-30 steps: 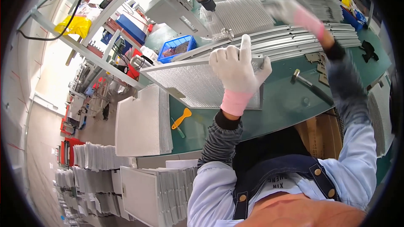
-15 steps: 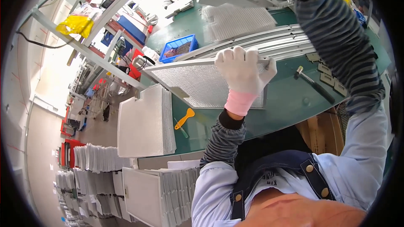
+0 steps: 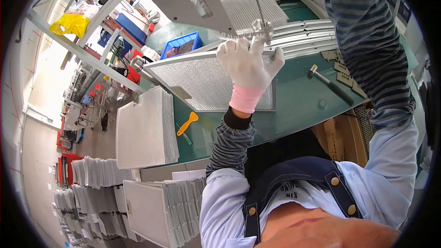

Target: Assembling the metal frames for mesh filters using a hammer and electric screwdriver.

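Note:
My left hand [image 3: 248, 66], in a white glove with a pink cuff, is closed over the far edge of a framed metal mesh panel [image 3: 202, 82]. The panel stands tilted on the green table, with a notch-like tab on its left part. Just beyond my fingers is a metal rod with a knurled fitting [image 3: 262, 31] at its end. Beside it, a large light-grey slotted metal housing [image 3: 183, 0] hangs close to the camera. My right arm reaches up past the top edge, so that hand is out of the picture.
A blue bin [image 3: 198, 41] of small parts stands behind the panel, near long metal rails [image 3: 303, 46]. A hammer [image 3: 333, 89] and flat metal plates [image 3: 343, 79] lie right. A yellow scraper [image 3: 187, 123], green-handled tool [image 3: 184, 137] and stacked mesh panels [image 3: 147, 128] are left.
The grey housing has come down and left, and the rod with its fitting now shows by my left fingers. My right hand has gone out over the top edge. The view has shifted slightly.

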Available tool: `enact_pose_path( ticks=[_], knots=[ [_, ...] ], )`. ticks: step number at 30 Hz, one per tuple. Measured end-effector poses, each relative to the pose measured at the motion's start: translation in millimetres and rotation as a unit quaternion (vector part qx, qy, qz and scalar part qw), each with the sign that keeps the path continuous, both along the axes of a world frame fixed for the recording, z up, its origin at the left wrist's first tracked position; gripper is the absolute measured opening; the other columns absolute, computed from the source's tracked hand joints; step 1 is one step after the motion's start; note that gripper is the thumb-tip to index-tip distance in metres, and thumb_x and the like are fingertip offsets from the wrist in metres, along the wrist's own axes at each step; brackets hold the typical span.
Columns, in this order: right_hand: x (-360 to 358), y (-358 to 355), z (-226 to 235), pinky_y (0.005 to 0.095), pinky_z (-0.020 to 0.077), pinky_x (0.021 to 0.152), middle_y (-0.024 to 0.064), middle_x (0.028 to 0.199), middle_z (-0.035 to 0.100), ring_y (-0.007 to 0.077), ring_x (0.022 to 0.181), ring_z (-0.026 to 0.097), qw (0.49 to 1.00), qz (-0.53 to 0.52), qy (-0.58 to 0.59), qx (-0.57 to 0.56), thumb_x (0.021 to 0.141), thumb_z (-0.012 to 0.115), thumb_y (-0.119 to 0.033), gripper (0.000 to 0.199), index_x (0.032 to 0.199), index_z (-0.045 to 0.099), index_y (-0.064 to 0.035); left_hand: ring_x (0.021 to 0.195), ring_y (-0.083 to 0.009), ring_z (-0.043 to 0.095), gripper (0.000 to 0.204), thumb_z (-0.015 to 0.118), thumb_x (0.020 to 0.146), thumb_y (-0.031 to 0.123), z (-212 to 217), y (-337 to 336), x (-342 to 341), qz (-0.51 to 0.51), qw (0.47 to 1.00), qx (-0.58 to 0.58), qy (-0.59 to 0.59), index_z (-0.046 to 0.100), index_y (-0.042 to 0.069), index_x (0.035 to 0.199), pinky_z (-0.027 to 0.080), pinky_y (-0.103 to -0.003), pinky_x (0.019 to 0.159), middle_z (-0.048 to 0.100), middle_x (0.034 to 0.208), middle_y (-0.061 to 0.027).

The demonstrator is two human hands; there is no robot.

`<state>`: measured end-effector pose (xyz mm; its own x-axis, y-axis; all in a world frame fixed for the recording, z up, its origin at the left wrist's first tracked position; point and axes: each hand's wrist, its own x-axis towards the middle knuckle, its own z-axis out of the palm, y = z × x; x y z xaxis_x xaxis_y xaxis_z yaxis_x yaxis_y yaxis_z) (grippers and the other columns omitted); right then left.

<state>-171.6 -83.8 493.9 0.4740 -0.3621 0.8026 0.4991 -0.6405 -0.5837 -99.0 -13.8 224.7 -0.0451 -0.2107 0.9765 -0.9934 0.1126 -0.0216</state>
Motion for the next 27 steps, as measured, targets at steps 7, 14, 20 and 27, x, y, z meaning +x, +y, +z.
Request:
enact_pose_path(
  ticks=[7, 14, 20, 27],
  knots=[
    [-1.2, 18.6, -17.9, 0.0315, 0.0509, 0.048, 0.0042, 0.070, 0.052, 0.0143, 0.057, 0.053, 0.998, 0.032, -0.016, 0.042, 0.083, 0.061, -0.026, 0.023, 0.087, 0.056, -0.0047, 0.064, -0.0201, 0.044, 0.026, 0.074, 0.067, 0.035, -5.1, -3.8, 2.1, -0.008, 1.000, -0.016, -0.003, 0.068, 0.016, 0.083, 0.032, -0.038, 0.075, 0.043, 0.066, -0.0024],
    [-5.3, 14.4, -22.8, 0.0263, 0.0492, 0.047, 0.0012, 0.068, 0.053, 0.0104, 0.054, 0.051, 0.999, 0.026, -0.038, 0.017, 0.084, 0.062, -0.026, 0.020, 0.084, 0.058, -0.0064, 0.059, -0.0192, 0.043, 0.021, 0.074, 0.068, 0.034, 0.3, -3.1, 2.5, -0.012, 1.000, -0.016, 0.000, 0.068, 0.015, 0.076, 0.032, -0.037, 0.072, 0.044, 0.061, -0.0020],
    [-13.1, 2.1, -29.8, 0.0242, 0.0491, 0.050, 0.0011, 0.067, 0.056, 0.0099, 0.054, 0.055, 0.997, 0.040, -0.061, -0.001, 0.083, 0.066, -0.027, 0.023, 0.079, 0.058, -0.0056, 0.052, -0.0171, 0.047, 0.013, 0.070, 0.070, 0.030, -4.0, -0.7, -2.1, -0.033, 0.997, 0.064, 0.041, 0.067, 0.017, 0.069, 0.034, -0.039, 0.074, 0.051, 0.052, 0.0046],
    [-16.6, 39.9, -49.4, 0.0227, 0.0427, 0.049, 0.0006, 0.065, 0.056, 0.0081, 0.054, 0.054, 0.994, 0.075, 0.077, 0.021, 0.083, 0.065, -0.022, 0.020, 0.078, 0.059, -0.0040, 0.052, -0.0181, 0.052, 0.018, 0.073, 0.066, 0.022, -2.5, -1.0, 3.5, -0.088, 0.996, 0.005, 0.026, 0.072, 0.011, 0.080, 0.044, -0.030, 0.065, 0.062, 0.064, 0.0007]
  ],
)
